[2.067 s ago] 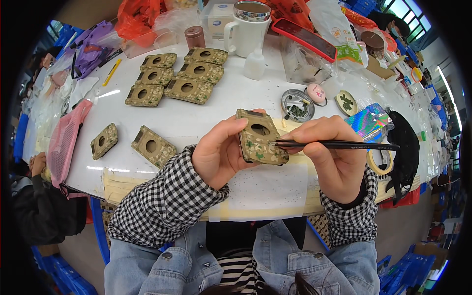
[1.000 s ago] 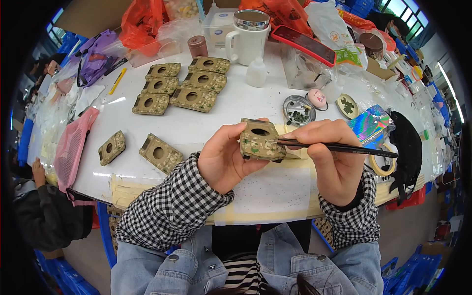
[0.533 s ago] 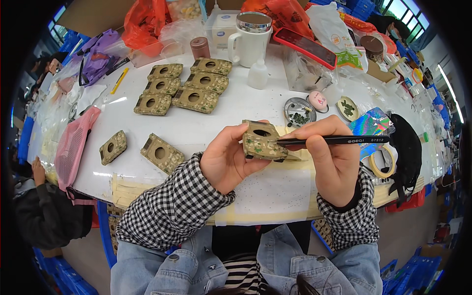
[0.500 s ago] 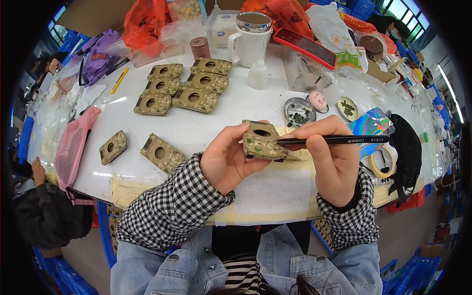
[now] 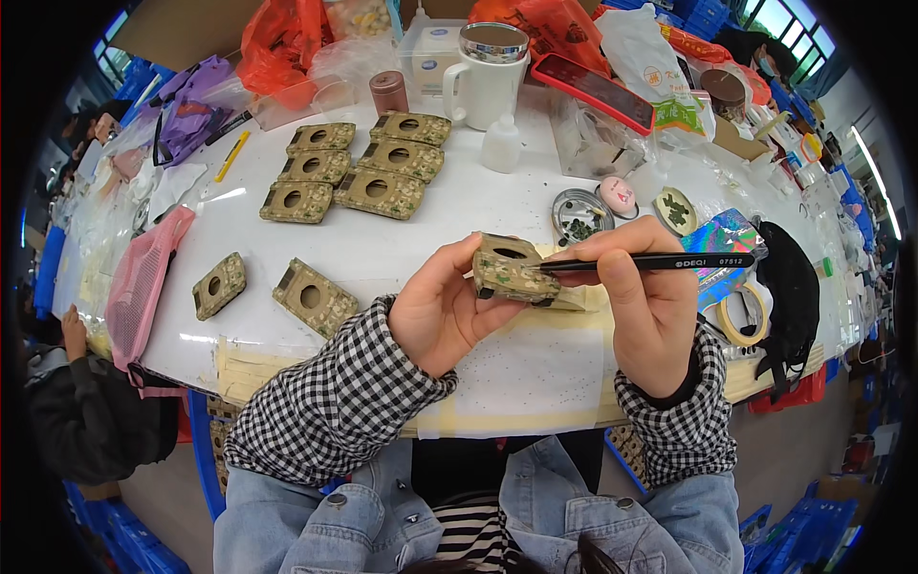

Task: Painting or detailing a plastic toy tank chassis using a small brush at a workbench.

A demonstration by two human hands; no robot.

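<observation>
My left hand grips a camouflage-patterned model tank hull between thumb and fingers, above the table. A dark round hole shows in its top, and the hull is tilted. My right hand pinches black tweezers, whose tip reaches the hull's right side near the hole. Whether the tip holds a small part is too fine to see. On the left of the table lie two similar hulls, a small one and another. Several more hulls sit in a cluster farther back.
A round dish of small dark bits and a pale dish with green pieces stand right of centre. Behind are a white mug, a squeeze bottle and a red-cased phone. A tape roll lies at right.
The held hull has turned slightly, showing more of its near end. The tweezers have moved up a little along its right side, with the right hand shifting slightly.
</observation>
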